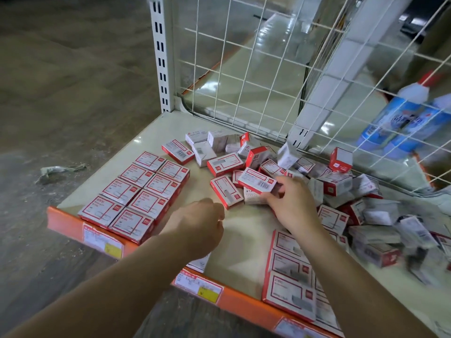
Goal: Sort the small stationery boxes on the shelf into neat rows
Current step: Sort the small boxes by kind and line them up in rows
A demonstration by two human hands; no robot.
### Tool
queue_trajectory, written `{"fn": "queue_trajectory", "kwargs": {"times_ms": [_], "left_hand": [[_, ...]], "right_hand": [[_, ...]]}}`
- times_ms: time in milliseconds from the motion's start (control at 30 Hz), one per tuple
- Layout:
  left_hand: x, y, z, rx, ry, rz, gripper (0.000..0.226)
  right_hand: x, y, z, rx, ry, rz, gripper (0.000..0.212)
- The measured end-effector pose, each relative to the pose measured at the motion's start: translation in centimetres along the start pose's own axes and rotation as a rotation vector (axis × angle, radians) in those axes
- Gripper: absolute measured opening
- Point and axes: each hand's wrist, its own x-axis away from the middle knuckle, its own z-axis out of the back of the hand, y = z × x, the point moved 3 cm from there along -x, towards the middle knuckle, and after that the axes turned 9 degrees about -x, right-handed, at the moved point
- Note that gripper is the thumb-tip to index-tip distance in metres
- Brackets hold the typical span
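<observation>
Shelf [156, 132], cream, orange front lip with price tags [102, 240]. Wire grid [244, 69] at back and right.

Left front: eight red-and-white boxes [136, 193] in two neat rows, flat, labels up, sides touching. Right front: second block of rows [290, 272], partly under the right forearm.

Middle to back right: loose pile [341, 186], boxes tilted, some on edge, some label down.

Right hand [292, 203] at the pile's near edge, grip pinching one box [256, 179], fingers curled around its right end; box lifted slightly, barcode side up.

Left hand [200, 220] over bare shelf between the two blocks, fingers curled in; whether it holds anything, cannot tell.

Blue bottles [400, 118] behind the right grid. Crumpled wrapper [58, 170] on the floor, left.
</observation>
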Motion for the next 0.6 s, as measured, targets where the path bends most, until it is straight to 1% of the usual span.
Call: {"fn": "queue_trajectory", "kwargs": {"times_ms": [133,267,433,533,600], "left_hand": [[0.0,0.1,-0.2,0.049,0.015,0.047,0.027],[0.1,1.4,-0.6,0.232,0.110,0.127,0.026],[0.3,3.4,-0.9,0.356,0.197,0.183,0.027],[0.3,4.6,-1.0,0.442,0.197,0.211,0.027],[0.4,5.4,-1.0,0.446,0.190,0.203,0.030]], "right_hand": [[0.7,0.0,0.9,-0.057,0.000,0.035,0.031],[1.8,0.5,2.5,-0.142,0.014,0.114,0.022],[3.4,2.0,4.3,-0.168,-0.053,0.156,0.032],[4.9,2.7,5.5,-0.159,-0.084,0.201,0.035],[6.1,3.0,6.2,-0.183,-0.116,0.216,0.033]]}}
